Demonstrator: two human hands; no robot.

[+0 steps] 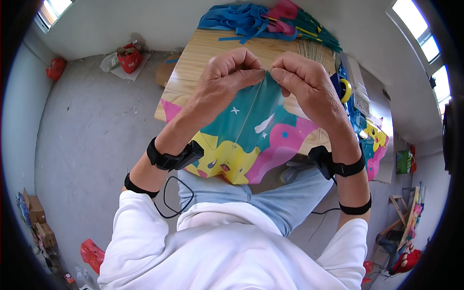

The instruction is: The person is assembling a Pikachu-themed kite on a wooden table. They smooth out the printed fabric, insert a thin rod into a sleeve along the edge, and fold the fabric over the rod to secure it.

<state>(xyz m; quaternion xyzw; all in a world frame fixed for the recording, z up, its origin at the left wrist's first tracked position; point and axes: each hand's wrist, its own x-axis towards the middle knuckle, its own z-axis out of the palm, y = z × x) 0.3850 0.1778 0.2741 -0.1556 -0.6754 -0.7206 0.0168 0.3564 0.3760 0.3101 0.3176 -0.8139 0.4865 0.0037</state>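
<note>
A kite (241, 121) of thin printed sheet, teal and pink with a yellow cartoon figure, drapes over the table's near edge toward my lap. A thin straight spine runs down its middle to the narrow top tip. At that tip my left hand (228, 75) pinches the sheet between thumb and curled fingers. My right hand (305, 82) is closed in a pinch on the tip's other side, almost touching the left. Fingers hide exactly what lies between them. Both wrists wear black straps with small devices.
The wooden table (193, 60) bears blue ribbons (237, 19), folded printed sheets (314, 31) and thin sticks (311, 50). To the right are a yellow tape roll (346, 90) and another printed sheet (376, 140). A red bag (129, 59) sits on the floor.
</note>
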